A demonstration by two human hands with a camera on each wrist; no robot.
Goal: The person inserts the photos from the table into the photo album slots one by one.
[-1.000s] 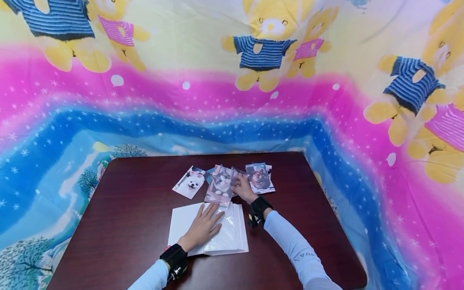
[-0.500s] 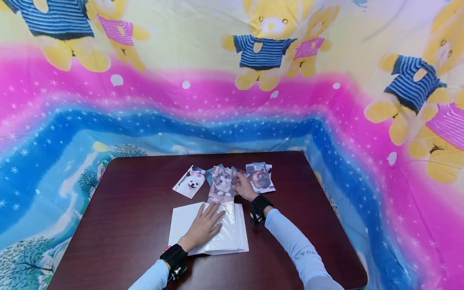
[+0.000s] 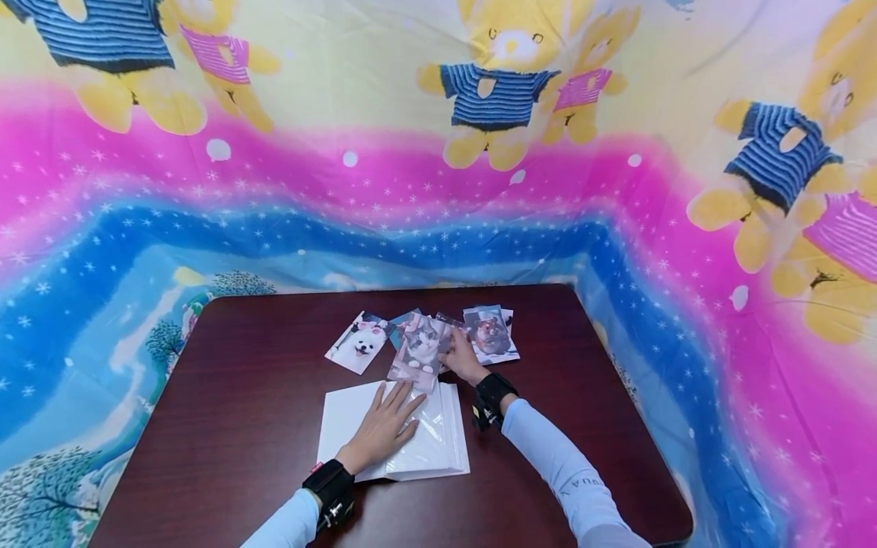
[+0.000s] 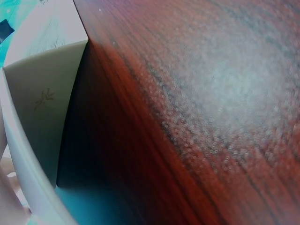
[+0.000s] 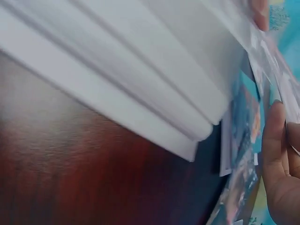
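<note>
In the head view a photo album lies spread on the table, a clear plastic sleeve over its right-hand page. My left hand rests flat on the album with its fingers spread. Just beyond the album's top edge, my right hand pinches a cat photo by its right side. The photo leans a little clockwise, and its lower end meets the top of the sleeve; whether it is inside cannot be told. In the right wrist view, the thumb and fingers hold the thin photo beside thick white album pages.
A white dog photo lies left of the cat photo. Another small stack, topped by a brown animal photo, lies to the right. More pictures are partly hidden behind the cat photo. The dark wooden table ends at a printed cloth backdrop.
The cat photo turns from tilted to nearly straight over the sleeve, then tilts clockwise again. My right hand shifts only slightly with it. My left hand stays in place on the album.
</note>
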